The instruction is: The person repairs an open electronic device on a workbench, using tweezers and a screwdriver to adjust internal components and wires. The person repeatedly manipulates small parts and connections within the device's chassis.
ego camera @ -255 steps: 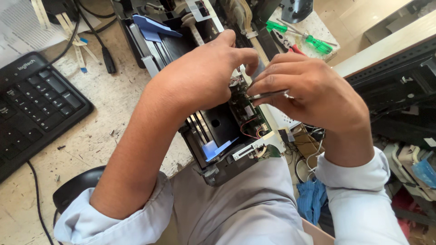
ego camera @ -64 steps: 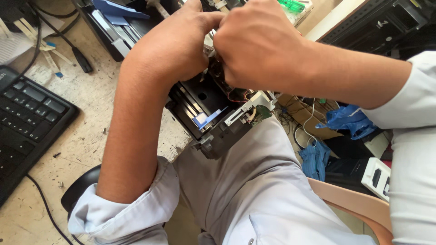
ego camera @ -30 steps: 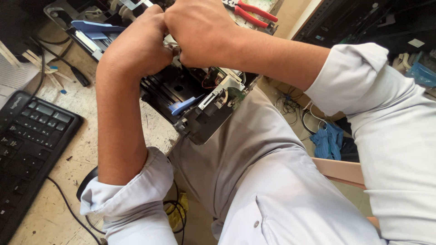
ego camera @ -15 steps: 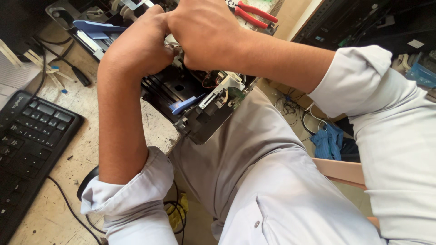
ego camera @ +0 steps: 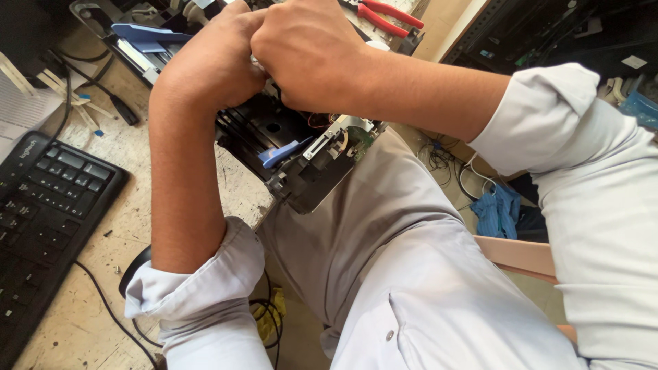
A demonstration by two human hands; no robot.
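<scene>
Both hands, left hand (ego camera: pixel 219 65) and right hand (ego camera: pixel 308 55), fisted together atop black mechanism (ego camera: pixel 288 147) overhanging desk edge (ego camera: pixel 240 199).

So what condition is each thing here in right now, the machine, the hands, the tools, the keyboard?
Black machine: opened up, insides bared, hanging over the desk edge onto the lap.
Blue lever: sticking out of the machine.
Left hand: closed, pressed on the machine's top.
Right hand: closed, against the left hand; what it grips is hidden.
Red pliers: lying unused behind the hands.
Keyboard: flat on the desk, untouched.
Blue cloth: crumpled on the floor.
</scene>
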